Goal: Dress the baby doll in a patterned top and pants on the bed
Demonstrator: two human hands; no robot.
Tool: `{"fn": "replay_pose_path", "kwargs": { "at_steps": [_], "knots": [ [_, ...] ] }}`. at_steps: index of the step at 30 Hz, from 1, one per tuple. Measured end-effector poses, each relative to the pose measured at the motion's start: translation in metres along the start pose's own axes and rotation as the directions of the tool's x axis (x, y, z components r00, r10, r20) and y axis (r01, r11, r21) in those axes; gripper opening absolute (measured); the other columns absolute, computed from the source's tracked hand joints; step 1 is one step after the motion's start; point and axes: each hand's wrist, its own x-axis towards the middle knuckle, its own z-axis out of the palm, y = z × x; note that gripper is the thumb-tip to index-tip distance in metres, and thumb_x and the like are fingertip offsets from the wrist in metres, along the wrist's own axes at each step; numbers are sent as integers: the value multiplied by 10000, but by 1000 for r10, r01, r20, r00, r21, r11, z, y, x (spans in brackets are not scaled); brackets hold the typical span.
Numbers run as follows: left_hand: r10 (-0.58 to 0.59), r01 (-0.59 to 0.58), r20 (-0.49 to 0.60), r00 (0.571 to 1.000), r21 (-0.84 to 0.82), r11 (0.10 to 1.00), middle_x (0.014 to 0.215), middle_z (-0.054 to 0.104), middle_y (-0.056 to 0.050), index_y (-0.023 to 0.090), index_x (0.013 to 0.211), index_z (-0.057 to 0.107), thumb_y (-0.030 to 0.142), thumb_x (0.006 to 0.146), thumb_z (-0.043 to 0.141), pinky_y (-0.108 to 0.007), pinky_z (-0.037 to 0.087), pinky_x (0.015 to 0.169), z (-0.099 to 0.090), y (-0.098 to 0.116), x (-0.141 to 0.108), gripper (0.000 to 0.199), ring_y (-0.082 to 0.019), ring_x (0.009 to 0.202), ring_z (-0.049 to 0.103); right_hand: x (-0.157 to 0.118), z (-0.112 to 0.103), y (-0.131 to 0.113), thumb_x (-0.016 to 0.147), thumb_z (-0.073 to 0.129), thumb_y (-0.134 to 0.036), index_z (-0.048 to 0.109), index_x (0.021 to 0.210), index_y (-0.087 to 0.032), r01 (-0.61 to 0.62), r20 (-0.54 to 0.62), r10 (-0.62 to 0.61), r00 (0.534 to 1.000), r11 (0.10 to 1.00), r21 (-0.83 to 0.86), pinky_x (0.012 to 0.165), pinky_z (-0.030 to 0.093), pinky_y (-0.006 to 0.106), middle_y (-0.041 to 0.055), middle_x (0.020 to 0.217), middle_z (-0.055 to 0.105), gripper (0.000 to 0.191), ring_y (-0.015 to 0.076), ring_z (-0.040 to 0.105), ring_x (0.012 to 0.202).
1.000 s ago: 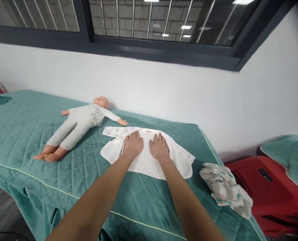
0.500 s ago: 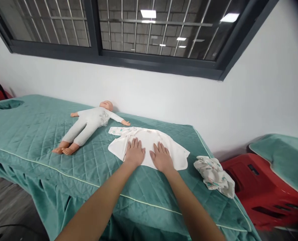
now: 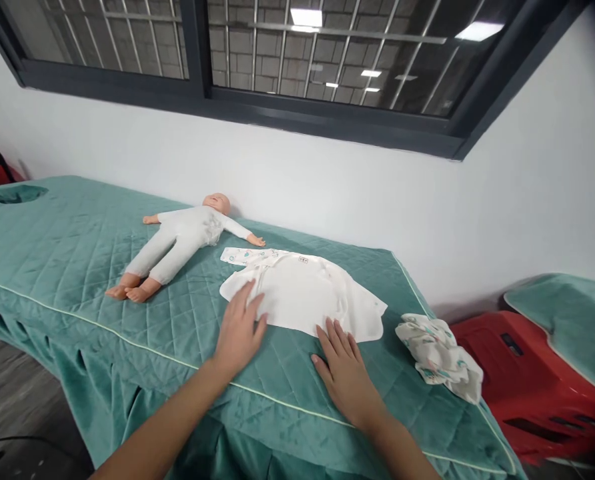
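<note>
A small white garment point(image 3: 302, 293) lies spread on the green quilted bed cover point(image 3: 297, 367), its patterned sleeve pointing left. My left hand point(image 3: 240, 330) is at the garment's lower left edge, fingers apart and holding nothing. Near the lower right edge is my right hand point(image 3: 347, 370), palm down, its fingertips at the fabric and its thumb apart. A doll point(image 3: 192, 233) in a white suit lies on its back to the left of the garment, arms spread. To the right, a crumpled patterned cloth point(image 3: 442, 353) rests by the bed's edge.
Behind the bed stand a white wall point(image 3: 302, 180) and a barred window with a dark frame point(image 3: 327, 120). A red plastic chair point(image 3: 527, 380) is beside the bed at the right, near another green cover point(image 3: 572, 320). The bed cover has a hole point(image 3: 17, 194) at the far left.
Both hands have drawn back toward me from the middle of the garment to its near edge. The left hand has also shifted left. The camera view has moved slightly.
</note>
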Motion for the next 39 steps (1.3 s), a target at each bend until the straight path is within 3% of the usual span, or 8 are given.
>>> {"fn": "replay_pose_path", "kwargs": {
  "at_steps": [5,10,12,16,22,29,35,39],
  "knots": [
    [-389,395,-66,919,154,906,1500,405,-202,107,1285,538,366,919,515,-509,353,1141,2,-55,37,449,-332,1446,304,50,-10,-16,965,427,-462,329,1519,-255,72,2,-76,997,953,294,1224,216,436,34,1631,232,599,206,137,1517],
    [-422,421,-46,906,226,879,1510,400,-171,167,986,640,380,905,544,-519,352,1127,8,-61,48,247,-339,1414,351,154,-7,-42,939,471,-475,266,1522,-239,-95,79,64,995,861,499,1009,462,378,119,1436,511,662,219,604,1175],
    [-411,413,-49,910,181,893,1484,437,-150,186,911,629,348,910,538,-505,375,1107,7,-59,48,186,-326,1390,387,198,-1,-47,918,503,-499,284,1515,-190,-165,117,126,985,882,441,975,457,403,142,1317,600,707,258,637,1095],
    [-353,351,-55,934,-34,936,1321,585,-115,208,895,590,315,923,520,-450,443,1031,4,-58,44,131,-278,1259,527,254,18,-52,919,483,-486,423,1414,-176,-256,16,280,960,850,460,945,447,417,103,1166,682,588,286,617,1107],
    [-287,276,3,958,-286,918,988,697,-45,224,986,584,355,944,487,-340,502,818,9,-42,40,168,-204,908,659,255,36,-49,886,534,-384,478,1326,-224,-168,-63,229,971,850,499,914,462,312,30,1119,678,471,189,621,1034],
    [-436,369,-53,898,-447,815,973,692,-39,213,1006,587,320,937,496,-308,503,788,20,-4,43,156,-187,890,657,246,34,-46,905,511,-395,531,1291,-195,-127,-127,193,973,906,403,987,408,365,94,1158,653,435,254,546,1148],
    [-571,442,-144,808,-493,750,891,677,-38,192,1001,587,395,958,468,-293,510,708,18,-2,40,239,-174,784,641,255,44,-41,852,562,-421,434,1406,-176,-121,-108,258,960,731,672,1039,400,369,115,1318,598,619,235,548,1205],
    [-461,346,-190,867,-436,831,935,675,-45,198,1013,580,353,971,451,-296,509,744,20,0,37,206,-176,838,647,259,44,-35,871,508,-449,420,1398,-161,-105,-94,265,960,648,755,912,500,324,102,1217,661,607,207,634,1085]
  ]
}}
